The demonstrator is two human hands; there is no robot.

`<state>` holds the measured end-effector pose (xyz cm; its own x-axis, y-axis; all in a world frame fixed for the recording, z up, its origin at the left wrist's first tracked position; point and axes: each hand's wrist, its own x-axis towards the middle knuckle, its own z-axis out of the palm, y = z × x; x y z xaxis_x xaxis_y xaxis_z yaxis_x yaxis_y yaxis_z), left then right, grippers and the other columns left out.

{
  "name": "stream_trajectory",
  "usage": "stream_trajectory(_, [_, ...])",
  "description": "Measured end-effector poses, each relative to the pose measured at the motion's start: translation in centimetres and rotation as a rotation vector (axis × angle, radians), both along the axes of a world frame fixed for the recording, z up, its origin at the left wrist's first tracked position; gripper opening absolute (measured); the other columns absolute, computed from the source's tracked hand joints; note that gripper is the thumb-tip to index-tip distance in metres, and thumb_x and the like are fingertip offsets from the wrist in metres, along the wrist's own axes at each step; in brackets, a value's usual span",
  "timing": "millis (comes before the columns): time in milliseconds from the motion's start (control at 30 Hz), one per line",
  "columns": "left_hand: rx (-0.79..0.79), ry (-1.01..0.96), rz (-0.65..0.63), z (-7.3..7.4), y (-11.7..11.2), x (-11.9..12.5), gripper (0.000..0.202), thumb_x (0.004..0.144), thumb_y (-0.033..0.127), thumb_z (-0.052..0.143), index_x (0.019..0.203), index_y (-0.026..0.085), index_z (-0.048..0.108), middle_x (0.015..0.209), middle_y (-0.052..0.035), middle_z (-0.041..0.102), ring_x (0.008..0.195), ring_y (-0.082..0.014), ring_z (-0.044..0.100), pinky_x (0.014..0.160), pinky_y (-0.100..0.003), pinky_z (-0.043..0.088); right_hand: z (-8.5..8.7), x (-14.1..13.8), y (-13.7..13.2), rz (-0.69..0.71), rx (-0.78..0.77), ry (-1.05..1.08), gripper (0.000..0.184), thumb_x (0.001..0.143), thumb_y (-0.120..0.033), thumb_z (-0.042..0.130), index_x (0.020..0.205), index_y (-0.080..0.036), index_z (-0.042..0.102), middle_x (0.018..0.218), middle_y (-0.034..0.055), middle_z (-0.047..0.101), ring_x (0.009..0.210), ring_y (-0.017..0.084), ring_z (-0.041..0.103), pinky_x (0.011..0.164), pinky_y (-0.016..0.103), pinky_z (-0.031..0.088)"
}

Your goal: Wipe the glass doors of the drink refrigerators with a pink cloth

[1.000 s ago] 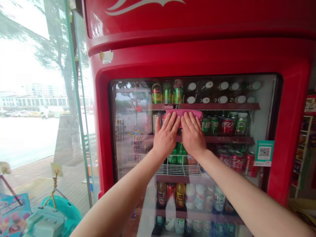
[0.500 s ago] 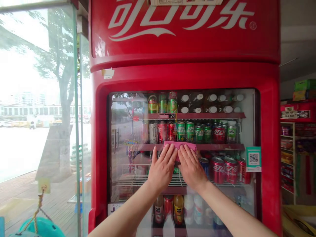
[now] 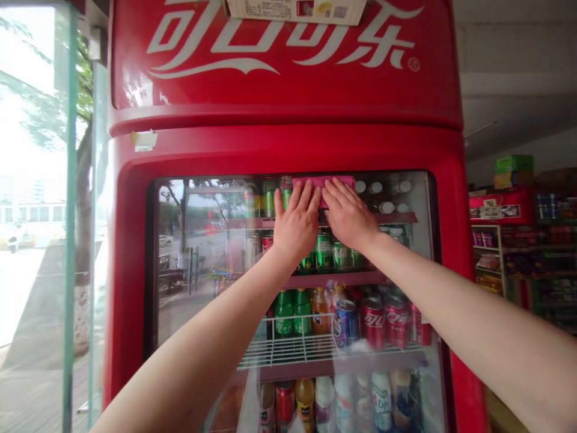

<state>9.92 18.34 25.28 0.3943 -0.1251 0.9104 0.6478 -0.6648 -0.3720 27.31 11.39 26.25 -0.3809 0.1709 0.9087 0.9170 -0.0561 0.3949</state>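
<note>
A pink cloth (image 3: pixel 319 180) lies against the glass door (image 3: pixel 180 288) of a red drinks fridge, close to the glass's top edge. My left hand (image 3: pixel 297 222) presses on the cloth's left part with its fingers stretched out flat and the thumb apart. On the right part rests my right hand (image 3: pixel 349 213), also flat, its fingers extended and slanting up to the left. Both hands cover much of the cloth. Behind the glass, drink cans and bottles stand on shelves, partly hidden by my hands and forearms.
The red fridge frame (image 3: pixel 288 144) surrounds the glass, and a printed carton (image 3: pixel 297 11) juts in at the top. A glass panel edge (image 3: pixel 70 240) is at the left, with a street beyond. Shelves of packaged goods (image 3: pixel 487 258) stand at the right.
Both hands and the pink cloth have moved up the glass, from the second shelf's level to the top shelf. The view has shifted right, so the fridge appears further left.
</note>
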Motion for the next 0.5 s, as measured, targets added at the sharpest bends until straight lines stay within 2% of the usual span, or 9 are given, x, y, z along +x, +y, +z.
stream_trajectory(67, [0.000, -0.012, -0.004, 1.0, -0.7, 1.7, 0.065, 0.108, 0.023, 0.042, 0.173, 0.018, 0.038, 0.181, -0.0117, 0.035, 0.170, -0.0325, 0.029, 0.137, -0.073, 0.011, 1.3, 1.3, -0.8, -0.033, -0.001, -0.008, 0.059, 0.105, -0.017, 0.051, 0.163, -0.007, 0.053, 0.170, 0.0206, 0.051, 0.164, 0.035, 0.041, 0.136, 0.062, 0.036])
stream_trajectory(167, [-0.001, -0.026, -0.008, 1.7, -1.8, 4.1, 0.065, 0.107, 0.022, 0.042, 0.172, 0.014, 0.039, 0.180, -0.0146, 0.037, 0.169, -0.0345, 0.029, 0.136, -0.073, 0.013, 2.3, 3.5, -2.1, -0.072, -0.015, -0.035, 0.059, 0.104, -0.017, 0.052, 0.162, -0.005, 0.053, 0.170, 0.0220, 0.051, 0.162, 0.036, 0.043, 0.134, 0.061, 0.038])
stream_trajectory(500, [0.015, 0.068, -0.040, 2.2, -5.8, 11.8, 0.064, 0.107, 0.019, 0.036, 0.171, 0.010, 0.040, 0.180, -0.0166, 0.037, 0.168, -0.0356, 0.031, 0.136, -0.073, 0.016, 2.1, 11.5, -7.2, -0.196, -0.018, -0.041, 0.058, 0.102, -0.017, 0.055, 0.157, 0.001, 0.055, 0.168, 0.0271, 0.051, 0.161, 0.038, 0.045, 0.134, 0.058, 0.041])
